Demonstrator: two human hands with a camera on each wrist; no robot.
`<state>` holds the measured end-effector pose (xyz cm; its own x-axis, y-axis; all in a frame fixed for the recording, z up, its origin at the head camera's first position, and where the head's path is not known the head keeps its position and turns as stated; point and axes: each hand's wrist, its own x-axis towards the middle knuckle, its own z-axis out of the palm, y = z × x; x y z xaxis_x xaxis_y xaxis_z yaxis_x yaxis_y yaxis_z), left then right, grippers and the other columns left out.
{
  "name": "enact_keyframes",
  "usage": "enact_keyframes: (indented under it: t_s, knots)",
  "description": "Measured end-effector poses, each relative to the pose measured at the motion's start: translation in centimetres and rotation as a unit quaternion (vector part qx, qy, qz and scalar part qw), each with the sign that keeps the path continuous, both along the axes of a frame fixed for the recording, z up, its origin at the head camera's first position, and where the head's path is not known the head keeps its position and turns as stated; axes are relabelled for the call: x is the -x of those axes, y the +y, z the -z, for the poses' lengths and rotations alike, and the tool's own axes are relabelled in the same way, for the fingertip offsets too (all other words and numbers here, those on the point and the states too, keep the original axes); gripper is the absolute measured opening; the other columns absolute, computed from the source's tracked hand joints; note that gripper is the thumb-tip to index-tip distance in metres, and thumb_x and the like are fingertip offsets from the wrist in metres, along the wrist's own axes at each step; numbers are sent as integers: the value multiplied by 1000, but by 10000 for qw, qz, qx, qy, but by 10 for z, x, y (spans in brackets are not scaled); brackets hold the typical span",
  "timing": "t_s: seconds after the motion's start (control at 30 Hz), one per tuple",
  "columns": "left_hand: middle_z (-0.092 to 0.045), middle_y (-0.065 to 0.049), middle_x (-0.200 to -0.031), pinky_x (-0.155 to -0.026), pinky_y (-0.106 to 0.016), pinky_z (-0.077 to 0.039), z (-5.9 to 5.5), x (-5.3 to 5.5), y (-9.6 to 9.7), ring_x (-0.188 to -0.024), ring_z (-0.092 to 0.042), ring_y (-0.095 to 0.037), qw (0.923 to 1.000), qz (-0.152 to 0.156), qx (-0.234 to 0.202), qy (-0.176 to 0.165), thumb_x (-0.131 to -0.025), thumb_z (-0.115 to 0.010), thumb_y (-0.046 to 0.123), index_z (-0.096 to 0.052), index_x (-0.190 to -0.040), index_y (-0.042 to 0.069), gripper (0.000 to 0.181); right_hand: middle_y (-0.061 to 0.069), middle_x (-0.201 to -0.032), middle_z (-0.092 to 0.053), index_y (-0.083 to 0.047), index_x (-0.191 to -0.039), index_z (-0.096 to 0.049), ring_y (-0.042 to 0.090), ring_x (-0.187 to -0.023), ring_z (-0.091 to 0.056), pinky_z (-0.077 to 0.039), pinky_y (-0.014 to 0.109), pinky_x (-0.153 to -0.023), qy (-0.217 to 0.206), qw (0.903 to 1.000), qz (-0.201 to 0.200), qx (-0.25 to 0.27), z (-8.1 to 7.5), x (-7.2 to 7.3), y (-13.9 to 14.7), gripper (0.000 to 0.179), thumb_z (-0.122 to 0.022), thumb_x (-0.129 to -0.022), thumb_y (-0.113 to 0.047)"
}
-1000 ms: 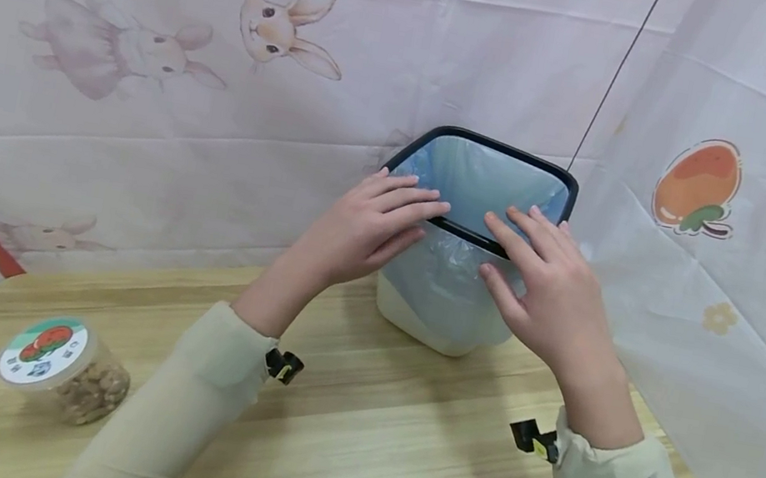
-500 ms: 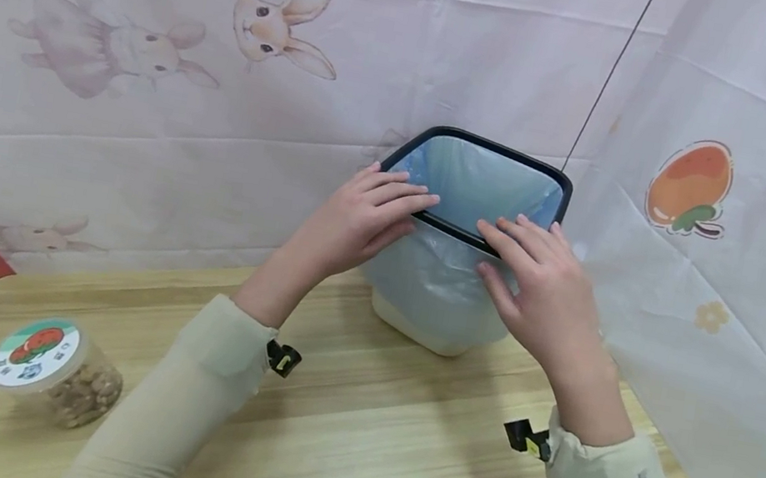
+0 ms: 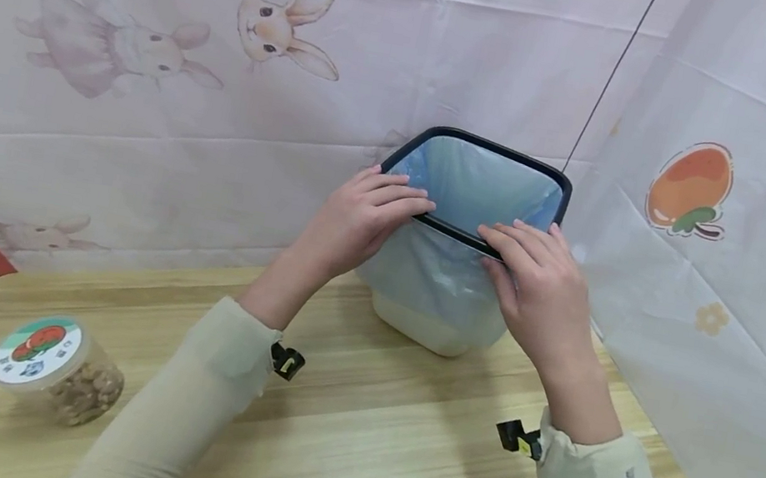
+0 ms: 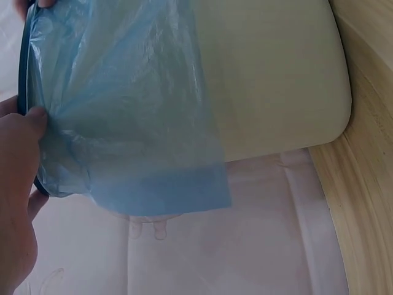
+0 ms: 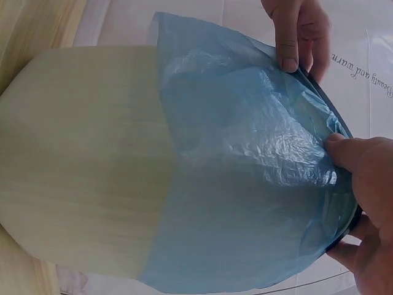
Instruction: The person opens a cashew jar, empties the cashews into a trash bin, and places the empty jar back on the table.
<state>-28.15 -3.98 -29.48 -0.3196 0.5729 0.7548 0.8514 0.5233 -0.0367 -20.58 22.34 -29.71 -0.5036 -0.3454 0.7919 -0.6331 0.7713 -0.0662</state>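
A pale cream trash can (image 3: 438, 337) stands upright in the table's back right corner. A thin blue bag (image 3: 486, 189) lines it and folds over the outside, under a black rim ring (image 3: 500, 149). My left hand (image 3: 354, 217) grips the rim's front left part, fingers over the top and thumb outside below. On the front right part my right hand (image 3: 545, 287) pinches the rim the same way. In the right wrist view the thumb (image 5: 344, 150) presses the bag just below the ring. The bag's loose edge (image 4: 218, 184) hangs partway down the can.
A clear jar (image 3: 91, 393) of brown pieces, with a printed lid (image 3: 39, 352), sits at the table's left. Behind the can rises a white cloth wall (image 3: 342, 122) with rabbit prints, meeting a second cloth wall (image 3: 753, 208) on the right. The wooden table (image 3: 347, 453) runs forward.
Both thumbs have drawn in under the rim, and my right fingers have come down onto it, slightly to the left. The can and jar stay in place.
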Motion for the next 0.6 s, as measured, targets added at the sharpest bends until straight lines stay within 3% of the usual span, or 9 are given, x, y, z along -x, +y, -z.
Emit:
enact_keyframes:
  t_s: [0.33,0.6]
  knots:
    - [-70,1,-125,-109,-50,-42,1,-11,-5,-122,-61,-26,9975,-416,282,501,-99,-61,8,-72,-122,18,27,8,-119,-71,-14,-121,-73,33,-118,-62,-34,61,-111,27,9998,-219,-7,1,-3,-1,34,-75,-88,-10]
    - [-69,0,-127,-109,-49,-42,1,-26,-16,-123,-61,-25,9958,-542,452,591,-97,-63,6,-70,-124,18,31,9,-121,-70,-14,-123,-72,32,-120,-61,-35,60,-111,92,9988,-464,-107,2,-5,-6,34,-74,-89,-10]
